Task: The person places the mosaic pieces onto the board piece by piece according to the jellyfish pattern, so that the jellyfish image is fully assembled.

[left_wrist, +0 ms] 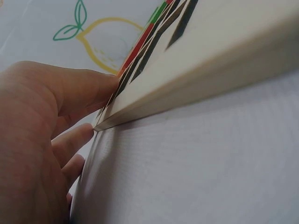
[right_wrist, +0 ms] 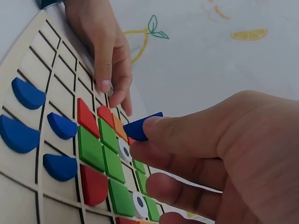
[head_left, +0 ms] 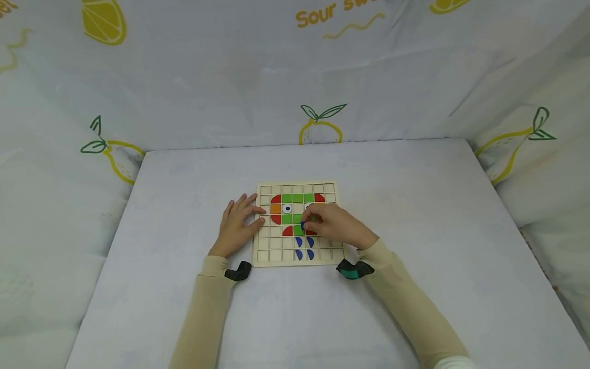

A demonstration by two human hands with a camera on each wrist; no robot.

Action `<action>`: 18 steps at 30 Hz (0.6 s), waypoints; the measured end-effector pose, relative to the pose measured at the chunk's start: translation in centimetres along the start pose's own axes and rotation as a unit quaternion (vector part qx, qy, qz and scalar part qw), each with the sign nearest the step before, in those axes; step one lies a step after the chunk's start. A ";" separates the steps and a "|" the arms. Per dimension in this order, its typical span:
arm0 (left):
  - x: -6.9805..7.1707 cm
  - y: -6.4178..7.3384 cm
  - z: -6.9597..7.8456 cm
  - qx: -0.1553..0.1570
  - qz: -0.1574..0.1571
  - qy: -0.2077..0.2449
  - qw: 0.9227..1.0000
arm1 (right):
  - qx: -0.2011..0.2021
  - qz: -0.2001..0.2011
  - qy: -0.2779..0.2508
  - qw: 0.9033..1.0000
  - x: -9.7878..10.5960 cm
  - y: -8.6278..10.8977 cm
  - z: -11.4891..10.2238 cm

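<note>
A wooden grid board lies on the table, partly filled with coloured tiles. Over its middle, my right hand pinches a blue tile between thumb and fingers, lifted off the board. At the board's left side my left hand rests with fingers spread, thumb and index finger touching the edge. Green square tiles, red curved tiles, an orange tile and eye tiles form a patch in the upper grid. Below sit several blue half-round tiles. My right hand hides some cells.
A white cloth covers the table. White sheets with lemon prints hang behind and at both sides. Each wrist wears a dark band, the right one partly green.
</note>
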State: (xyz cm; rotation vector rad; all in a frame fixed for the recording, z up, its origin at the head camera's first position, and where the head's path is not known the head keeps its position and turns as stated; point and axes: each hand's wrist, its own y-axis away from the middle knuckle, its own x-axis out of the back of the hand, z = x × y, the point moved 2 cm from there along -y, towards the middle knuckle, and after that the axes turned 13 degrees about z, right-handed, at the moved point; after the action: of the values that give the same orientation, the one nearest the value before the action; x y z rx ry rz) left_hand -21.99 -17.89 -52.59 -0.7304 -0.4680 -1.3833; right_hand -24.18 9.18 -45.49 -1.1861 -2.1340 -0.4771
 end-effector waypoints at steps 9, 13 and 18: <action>0.1 0.1 0.1 0.000 -0.001 0.002 1.000 | 0.025 -0.009 0.020 0.999 -1.5 -1.6 -1.5; 0.1 0.1 0.0 -0.002 -0.003 -0.001 1.000 | 0.031 -0.017 0.043 0.998 -2.2 -1.7 -1.5; 0.1 0.0 0.0 -0.007 0.000 -0.003 1.000 | 0.032 -0.029 0.070 0.997 -3.0 -1.4 -1.6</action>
State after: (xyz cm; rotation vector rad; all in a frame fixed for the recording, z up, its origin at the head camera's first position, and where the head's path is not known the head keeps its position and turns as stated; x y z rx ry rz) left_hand -21.95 -17.95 -52.47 -0.7466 -0.4626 -1.3862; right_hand -23.66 5.64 -46.39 -1.0286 -2.0526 -0.4987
